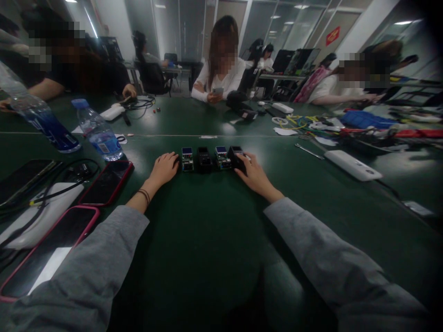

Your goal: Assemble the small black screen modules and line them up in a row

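Four small devices stand in a row on the green table [194, 221]. From the left they are a green circuit board with a small screen [187, 159], a black case [204, 159], a second circuit board with a screen [222, 158] and another black case [236, 157]. My left hand [166, 167] lies palm down beside the first board, fingers stretched out and holding nothing. At the right end, my right hand [254, 174] has its thumb and fingers against the last black case, covering its right side.
Phones [107, 183], cables, a white power bank [58, 203] and water bottles [98, 131] crowd the left. On the right are a wrench [309, 151], a white power strip [353, 165] and heaped cables with a blue bundle [368, 120]. Several people sit across the table.
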A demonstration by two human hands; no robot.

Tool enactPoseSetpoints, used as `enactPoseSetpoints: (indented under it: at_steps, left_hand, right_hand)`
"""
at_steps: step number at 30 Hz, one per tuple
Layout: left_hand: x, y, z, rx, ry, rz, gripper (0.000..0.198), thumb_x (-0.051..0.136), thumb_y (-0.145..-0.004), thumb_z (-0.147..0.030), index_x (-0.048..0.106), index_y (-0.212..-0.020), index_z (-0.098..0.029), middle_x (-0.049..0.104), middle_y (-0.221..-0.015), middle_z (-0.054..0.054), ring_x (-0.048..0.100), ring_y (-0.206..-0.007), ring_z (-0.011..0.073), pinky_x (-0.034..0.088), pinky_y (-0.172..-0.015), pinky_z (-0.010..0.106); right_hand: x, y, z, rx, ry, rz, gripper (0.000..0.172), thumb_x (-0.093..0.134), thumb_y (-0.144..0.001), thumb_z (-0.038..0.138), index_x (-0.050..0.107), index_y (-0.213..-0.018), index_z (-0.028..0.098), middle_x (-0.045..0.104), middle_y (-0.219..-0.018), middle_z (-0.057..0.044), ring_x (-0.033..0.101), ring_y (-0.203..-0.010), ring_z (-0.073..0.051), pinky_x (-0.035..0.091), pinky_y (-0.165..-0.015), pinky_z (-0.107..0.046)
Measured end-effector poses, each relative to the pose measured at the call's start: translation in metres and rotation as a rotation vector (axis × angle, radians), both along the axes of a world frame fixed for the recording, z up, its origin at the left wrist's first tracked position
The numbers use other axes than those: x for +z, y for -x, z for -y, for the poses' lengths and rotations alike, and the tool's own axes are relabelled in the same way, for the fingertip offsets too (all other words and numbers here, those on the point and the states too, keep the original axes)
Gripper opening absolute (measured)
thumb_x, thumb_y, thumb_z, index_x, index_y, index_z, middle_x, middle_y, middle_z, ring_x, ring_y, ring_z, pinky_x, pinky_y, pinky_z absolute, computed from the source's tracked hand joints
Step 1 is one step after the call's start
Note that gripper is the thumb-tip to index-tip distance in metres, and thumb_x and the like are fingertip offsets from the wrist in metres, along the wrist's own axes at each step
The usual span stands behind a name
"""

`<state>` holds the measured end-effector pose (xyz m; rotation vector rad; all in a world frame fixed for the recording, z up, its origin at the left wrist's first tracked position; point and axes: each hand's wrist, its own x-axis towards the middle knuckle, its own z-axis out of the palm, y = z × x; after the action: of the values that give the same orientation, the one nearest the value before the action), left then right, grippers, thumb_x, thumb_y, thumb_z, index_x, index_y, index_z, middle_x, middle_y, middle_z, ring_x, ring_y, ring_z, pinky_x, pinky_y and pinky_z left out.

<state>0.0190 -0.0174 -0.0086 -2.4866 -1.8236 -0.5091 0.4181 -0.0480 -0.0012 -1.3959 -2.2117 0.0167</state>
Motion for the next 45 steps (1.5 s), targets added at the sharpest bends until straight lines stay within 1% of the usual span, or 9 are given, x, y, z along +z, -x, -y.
enactPoseSetpoints:
  at_steps: [9,13,17,22,30,33,37,41,45]
  left_hand:
    - [0.0002,-0.0003,-0.0007,-0.003,0.019,0.017,0.046,0.041,-0.108,-0.032,0.058,-0.148,-0.017,0.053,-0.160,0.017,0.048,-0.149,0.0343,0.038,-0.123,0.059]
    - [-0.0008,0.0000,-0.0010,-0.003,0.003,0.024,0.045,0.041,-0.108,-0.033,0.058,-0.148,-0.019,0.055,-0.160,0.015,0.049,-0.148,0.0336,0.039,-0.123,0.059]
    - [0.0007,-0.0005,0.0004,-0.004,0.026,0.020,0.047,0.040,-0.108,-0.033,0.057,-0.149,-0.015,0.053,-0.161,0.018,0.048,-0.149,0.0351,0.037,-0.123,0.060]
    - [0.0023,-0.0019,0.0022,0.009,0.010,0.032,0.045,0.043,-0.107,-0.032,0.059,-0.147,-0.019,0.054,-0.160,0.016,0.049,-0.148,0.0342,0.039,-0.122,0.060]
    - [-0.0007,-0.0013,0.0007,0.004,-0.015,0.032,0.045,0.042,-0.107,-0.032,0.058,-0.147,-0.019,0.056,-0.158,0.015,0.050,-0.147,0.0332,0.039,-0.122,0.060]
    - [0.0007,-0.0011,0.0006,-0.001,0.002,0.026,0.046,0.042,-0.107,-0.032,0.058,-0.147,-0.018,0.055,-0.159,0.016,0.050,-0.147,0.0341,0.039,-0.122,0.060]
    - [0.0016,-0.0006,0.0005,0.002,0.022,0.016,0.047,0.042,-0.108,-0.033,0.058,-0.148,-0.015,0.053,-0.161,0.018,0.048,-0.148,0.0353,0.038,-0.123,0.059]
    - [0.0001,0.0001,0.0004,0.005,0.008,0.029,0.045,0.042,-0.108,-0.034,0.058,-0.148,-0.019,0.055,-0.160,0.015,0.049,-0.148,0.0336,0.039,-0.123,0.059]
    - [0.0001,0.0003,0.0010,-0.006,0.003,0.042,0.045,0.043,-0.108,-0.034,0.058,-0.147,-0.018,0.055,-0.159,0.016,0.049,-0.148,0.0336,0.039,-0.123,0.060]
  right_hand:
    - [-0.0008,0.0004,0.0010,0.005,-0.013,-0.006,0.062,0.053,-0.102,0.042,0.036,-0.159,0.023,0.033,-0.159,-0.021,0.055,-0.134,-0.045,0.054,-0.105,-0.070]
    - [-0.0011,0.0002,0.0008,-0.003,-0.018,0.003,0.063,0.053,-0.102,0.043,0.037,-0.159,0.022,0.033,-0.159,-0.022,0.056,-0.133,-0.046,0.055,-0.104,-0.070]
    - [-0.0018,-0.0008,-0.0001,0.009,-0.024,0.004,0.063,0.053,-0.103,0.043,0.036,-0.160,0.022,0.033,-0.159,-0.021,0.054,-0.136,-0.046,0.055,-0.105,-0.070]
    - [-0.0037,-0.0011,-0.0015,0.006,-0.026,-0.007,0.064,0.054,-0.102,0.041,0.036,-0.161,0.025,0.034,-0.158,-0.021,0.055,-0.136,-0.045,0.055,-0.106,-0.069]
    - [-0.0037,-0.0012,-0.0010,0.004,-0.020,-0.006,0.064,0.053,-0.102,0.042,0.036,-0.161,0.024,0.033,-0.159,-0.021,0.055,-0.134,-0.046,0.055,-0.104,-0.070]
    - [-0.0041,-0.0016,-0.0013,0.011,-0.027,-0.008,0.063,0.053,-0.103,0.042,0.036,-0.160,0.023,0.034,-0.159,-0.022,0.054,-0.136,-0.046,0.055,-0.104,-0.070]
    - [-0.0035,-0.0012,-0.0016,0.008,-0.029,-0.004,0.062,0.053,-0.103,0.042,0.036,-0.160,0.024,0.034,-0.158,-0.021,0.051,-0.139,-0.046,0.055,-0.105,-0.070]
    - [-0.0020,-0.0001,-0.0010,-0.001,-0.020,0.010,0.063,0.053,-0.102,0.043,0.036,-0.159,0.022,0.034,-0.159,-0.023,0.050,-0.139,-0.047,0.055,-0.103,-0.070]
    - [-0.0021,0.0002,-0.0005,-0.004,-0.024,0.010,0.063,0.053,-0.102,0.042,0.037,-0.159,0.022,0.034,-0.159,-0.023,0.050,-0.139,-0.048,0.056,-0.102,-0.071]
